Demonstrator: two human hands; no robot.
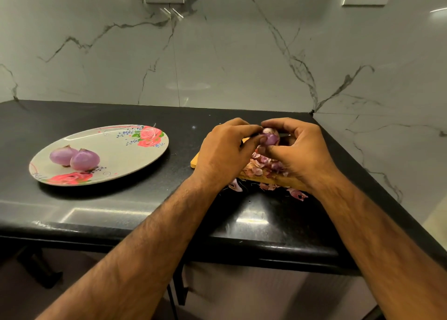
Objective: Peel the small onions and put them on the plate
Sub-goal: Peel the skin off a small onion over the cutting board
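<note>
Fingers (246,127) from both sides curl round one small onion (271,138), held up just above the board, a proper peeling grip. Sweeping from the left: the flowered plate (116,138) sits on the dark tabletop (121,211), well apart from the work, and two peeled onions (63,156) already lie on it, touching each other. Next, the left hand (225,150) pinches the small onion between thumb and fingertips, steadying it, I'd judge, so the other side can pull skin. The right hand (300,150) grips it from the right, thumb low on the bulb, likely working a strip loose. It's held over the wooden board (197,162) so scraps drop there: a heap of skins (262,162) lies under the hands, with a few spilled onto the tabletop at the board's near edge. A dark sliver shows beside the right fingers; knife or shadow, can't tell. The way across to the plate looks open, with only the left forearm lying on that side.
</note>
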